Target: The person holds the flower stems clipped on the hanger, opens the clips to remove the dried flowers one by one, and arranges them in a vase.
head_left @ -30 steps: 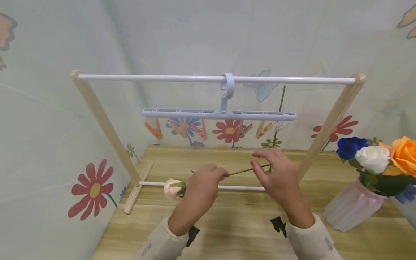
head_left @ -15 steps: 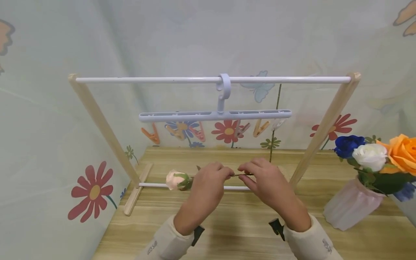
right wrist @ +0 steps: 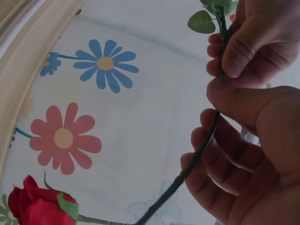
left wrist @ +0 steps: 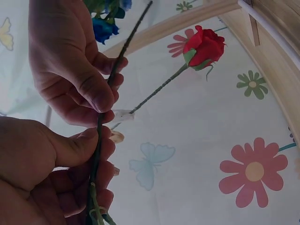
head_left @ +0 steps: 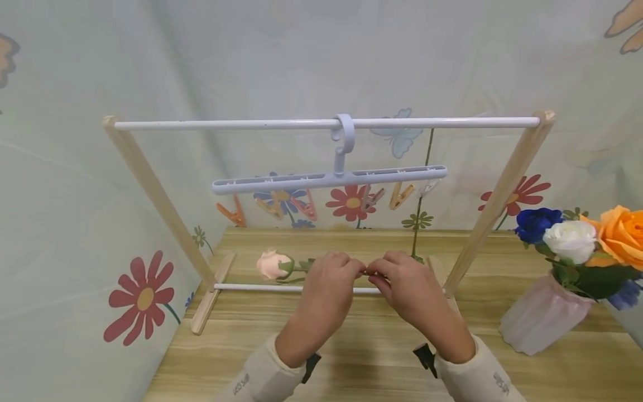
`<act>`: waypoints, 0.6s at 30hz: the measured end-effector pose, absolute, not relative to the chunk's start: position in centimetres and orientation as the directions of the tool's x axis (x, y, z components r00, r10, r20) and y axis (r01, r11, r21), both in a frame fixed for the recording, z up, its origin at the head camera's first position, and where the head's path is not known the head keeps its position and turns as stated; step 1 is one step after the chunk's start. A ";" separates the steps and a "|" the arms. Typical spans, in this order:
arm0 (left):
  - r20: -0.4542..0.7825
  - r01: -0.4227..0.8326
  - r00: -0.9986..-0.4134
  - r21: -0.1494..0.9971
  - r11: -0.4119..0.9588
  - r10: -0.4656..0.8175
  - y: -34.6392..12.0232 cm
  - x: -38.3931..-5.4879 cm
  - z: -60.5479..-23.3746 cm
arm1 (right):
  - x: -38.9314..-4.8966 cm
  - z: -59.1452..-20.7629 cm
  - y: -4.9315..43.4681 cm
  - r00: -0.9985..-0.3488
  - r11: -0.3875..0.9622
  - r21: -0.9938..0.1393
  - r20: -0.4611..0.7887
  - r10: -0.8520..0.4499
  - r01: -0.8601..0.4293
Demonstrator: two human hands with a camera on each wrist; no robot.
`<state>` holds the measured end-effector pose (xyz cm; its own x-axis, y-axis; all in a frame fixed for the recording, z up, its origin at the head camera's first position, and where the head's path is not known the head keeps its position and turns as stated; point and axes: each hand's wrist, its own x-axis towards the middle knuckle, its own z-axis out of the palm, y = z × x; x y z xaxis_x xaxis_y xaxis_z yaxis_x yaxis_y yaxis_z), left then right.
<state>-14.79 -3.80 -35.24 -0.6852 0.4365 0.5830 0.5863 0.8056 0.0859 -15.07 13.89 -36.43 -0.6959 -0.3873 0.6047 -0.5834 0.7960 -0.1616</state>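
Note:
A pale pink rose [head_left: 275,264] lies sideways in the air, its bloom to the left. My left hand [head_left: 329,287] grips its green stem [left wrist: 97,157], thumb against curled fingers. Close beside it, my right hand [head_left: 414,293] pinches the same stem, as the right wrist view also shows. The stem's bare end pokes out beyond the right hand in the left wrist view. A red rose [left wrist: 205,47] hangs bloom-down from the white clip [head_left: 428,187] at the hanger's right end; in the head view my right hand hides its bloom.
A light blue hanger [head_left: 301,181] with several coloured clips hangs from the white rod [head_left: 226,124] of a wooden rack [head_left: 161,201]. At right stands a pink-white vase [head_left: 545,315] holding blue, white and orange roses [head_left: 625,234]. Flower-printed cloth [head_left: 281,61] backs the wooden table [head_left: 361,346].
My right hand has moved left and closed on the stem next to my left hand. The pink rose has risen slightly, and the hanger now tilts lower at its left end.

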 end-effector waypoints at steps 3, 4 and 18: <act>0.593 0.582 -0.677 0.069 0.811 0.436 -3.6 -14.7 -35.4 | -14.9 -36.6 13.9 -0.700 0.798 -0.186 0.616 -0.360 -0.574; 0.601 0.581 -0.671 0.062 0.811 0.434 -3.6 -14.7 -35.4 | -14.9 -36.6 13.9 -0.698 0.797 -0.191 0.623 -0.352 -0.573; 0.795 0.786 -0.382 0.012 0.618 0.471 -2.8 -14.5 -35.0 | -14.9 -37.2 15.6 -0.646 0.809 -0.278 0.747 -0.156 -0.518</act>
